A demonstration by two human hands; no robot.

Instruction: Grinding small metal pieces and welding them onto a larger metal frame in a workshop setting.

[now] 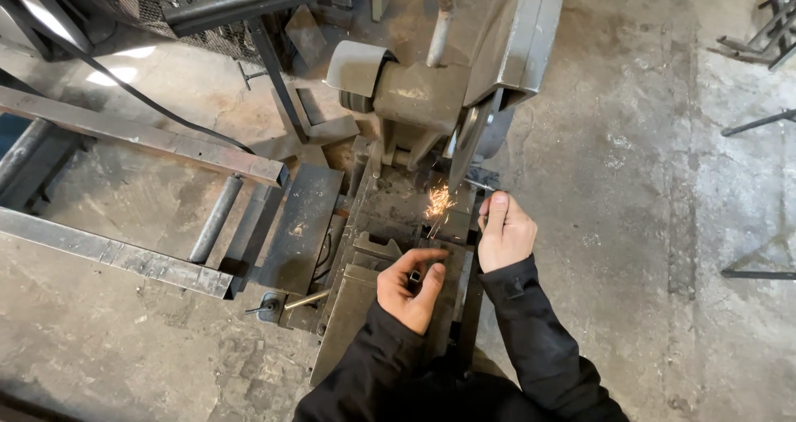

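Note:
A grey chop saw (489, 65) stands on the floor, its cutting disc (467, 144) lowered toward the vise bed (390, 215). Orange sparks (439, 202) fly just under the disc. My left hand (410, 285) holds a short piece of square metal tube (414, 278) between thumb and fingers, over the near end of the vise. My right hand (504, 231) is closed on a thin metal piece (485, 186) right beside the disc and the sparks. Both arms wear black sleeves.
A steel roller frame (141, 144) with a roller (215, 219) extends left of the saw. A black cable (141, 99) runs across the concrete floor. Metal stands (763, 32) sit at the far right. A flat steel plate (303, 223) lies beside the vise.

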